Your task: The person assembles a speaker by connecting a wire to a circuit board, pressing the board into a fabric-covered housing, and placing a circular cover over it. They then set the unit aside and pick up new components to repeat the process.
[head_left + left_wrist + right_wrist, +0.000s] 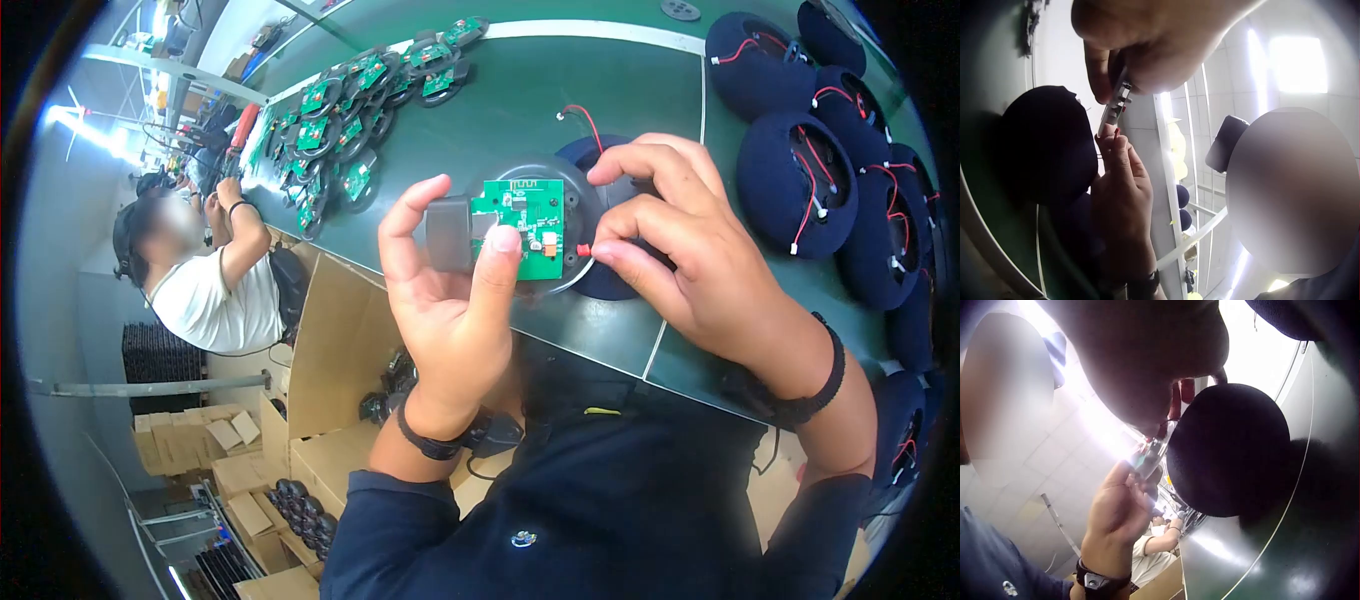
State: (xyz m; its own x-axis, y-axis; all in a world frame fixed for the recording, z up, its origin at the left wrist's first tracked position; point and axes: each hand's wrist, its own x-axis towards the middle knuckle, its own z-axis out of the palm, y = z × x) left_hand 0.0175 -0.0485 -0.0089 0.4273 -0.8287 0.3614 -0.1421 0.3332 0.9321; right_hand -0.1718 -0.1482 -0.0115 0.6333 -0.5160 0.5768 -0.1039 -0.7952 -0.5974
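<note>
In the head view my left hand [450,325] holds a green circuit board [545,205] mounted on a round dark plastic base [573,210], thumb across the board's face. My right hand [705,250] pinches a short red lead [585,250] between thumb and finger, its end right at the board's edge beside a small white socket. Behind them lies a round navy fabric-covered shell [610,285], partly hidden by the base and right hand. Another red wire [585,120] with a white plug sticks out beyond it. In the left wrist view the board [1113,112] appears edge-on.
Many similar boards on dark bases [350,110] are heaped at the back left of the green table [520,90]. Several navy shells [797,185] with red wires line the right side. Cardboard boxes [335,350] stand below the left edge. Another person [220,290] sits at the left.
</note>
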